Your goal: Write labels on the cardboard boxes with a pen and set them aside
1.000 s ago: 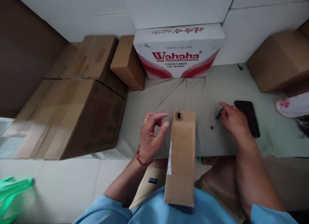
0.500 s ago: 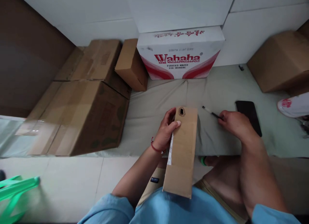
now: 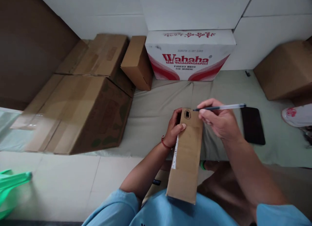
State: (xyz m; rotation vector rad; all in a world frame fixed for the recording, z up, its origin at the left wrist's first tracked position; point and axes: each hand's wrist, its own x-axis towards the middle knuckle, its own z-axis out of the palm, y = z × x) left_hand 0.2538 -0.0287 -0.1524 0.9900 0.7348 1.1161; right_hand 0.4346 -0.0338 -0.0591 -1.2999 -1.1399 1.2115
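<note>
A long narrow cardboard box (image 3: 186, 154) leans against my body, its far end at the cloth-covered surface. My left hand (image 3: 175, 128) grips that far end from the left, thumb on the top face. Close to the thumb is a small dark hole (image 3: 187, 114) with a line drawn round it. My right hand (image 3: 216, 118) pinches a pen (image 3: 219, 107) with a dark front and a clear barrel. Its tip points left, at the box's far end beside the hole; whether it touches I cannot tell. A white label shows on the box's left side.
Large cardboard boxes (image 3: 92, 112) stand at the left, with a smaller brown box (image 3: 138, 63) and a white Wahaha carton (image 3: 190, 58) at the back. A black phone (image 3: 253, 126) lies right of my right hand. Another cardboard box (image 3: 285, 70) sits farther right.
My right hand has lifted the pen off the cloth and brought it left to the box's far end. The pen has turned in my fingers. My left hand keeps its hold.
</note>
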